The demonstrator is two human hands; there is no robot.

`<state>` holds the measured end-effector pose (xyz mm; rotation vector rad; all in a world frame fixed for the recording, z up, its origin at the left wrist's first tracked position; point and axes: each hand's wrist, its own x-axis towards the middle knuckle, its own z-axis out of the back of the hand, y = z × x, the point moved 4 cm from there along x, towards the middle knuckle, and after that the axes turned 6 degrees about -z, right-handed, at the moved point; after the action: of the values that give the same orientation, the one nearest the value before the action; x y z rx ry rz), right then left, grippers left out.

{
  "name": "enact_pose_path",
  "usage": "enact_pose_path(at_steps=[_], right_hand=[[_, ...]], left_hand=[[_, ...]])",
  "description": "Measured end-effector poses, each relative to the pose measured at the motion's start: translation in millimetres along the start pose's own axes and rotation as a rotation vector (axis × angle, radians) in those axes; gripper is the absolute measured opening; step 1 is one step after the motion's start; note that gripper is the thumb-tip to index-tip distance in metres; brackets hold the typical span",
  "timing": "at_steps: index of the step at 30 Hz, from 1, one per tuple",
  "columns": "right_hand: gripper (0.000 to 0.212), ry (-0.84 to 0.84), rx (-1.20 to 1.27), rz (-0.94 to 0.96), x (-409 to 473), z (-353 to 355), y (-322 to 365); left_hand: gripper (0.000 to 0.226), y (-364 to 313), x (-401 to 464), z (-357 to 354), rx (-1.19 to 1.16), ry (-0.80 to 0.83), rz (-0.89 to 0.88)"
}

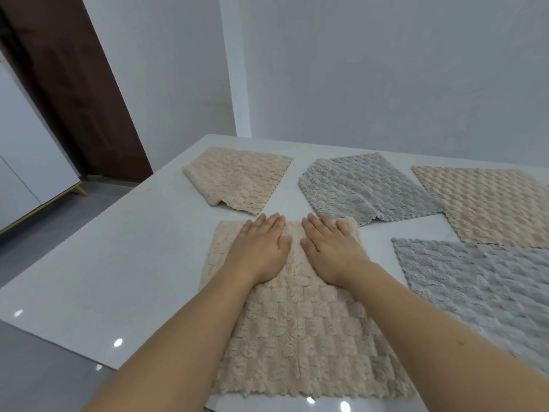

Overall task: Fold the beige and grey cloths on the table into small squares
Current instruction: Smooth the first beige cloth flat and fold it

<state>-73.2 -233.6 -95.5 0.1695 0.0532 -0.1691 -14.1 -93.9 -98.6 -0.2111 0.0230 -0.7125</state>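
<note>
Hands flat, smoothing the near beige cloth (297, 328).
Left hand (261, 248) and right hand (332, 251) press open-palmed; two cloths folded at counter's (118, 263) far edge, two untouched.

five cloths lie on the white table (133, 248), three beige and two grey. counted from the near beige cloth (297, 337) under the person's arms: one folded beige cloth (237, 179) lies beyond it to the left, one folded grey cloth (359, 188) beyond it to the right, one flat beige cloth (493, 203) farther right, and one flat grey cloth (481, 286) just beside its right edge. two hands rest on it, the left hand (261, 248) and the right hand (332, 251).
</note>
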Motion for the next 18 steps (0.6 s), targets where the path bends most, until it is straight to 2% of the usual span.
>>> enact_pose_path(at_steps=[5,9,13,18], right_hand=[[0.059,0.011,0.002,-0.039,-8.7,2.9,-19.9],[0.060,0.028,0.019,-0.108,-14.7,1.8,-43.2],[0.060,0.016,0.007,-0.113,-12.2,0.0,-44.1],[0.059,0.040,-0.016,-0.134,-12.4,1.5,-42.6]], left_hand=[[0.058,8.1,-6.7,2.8,0.003,0.053,0.004],[0.060,39.2,-21.2,6.0,0.029,0.055,0.082],[0.061,65.0,-34.7,9.7,0.006,0.040,0.159],[0.061,62.1,-34.8,8.8,0.031,0.049,0.180]])
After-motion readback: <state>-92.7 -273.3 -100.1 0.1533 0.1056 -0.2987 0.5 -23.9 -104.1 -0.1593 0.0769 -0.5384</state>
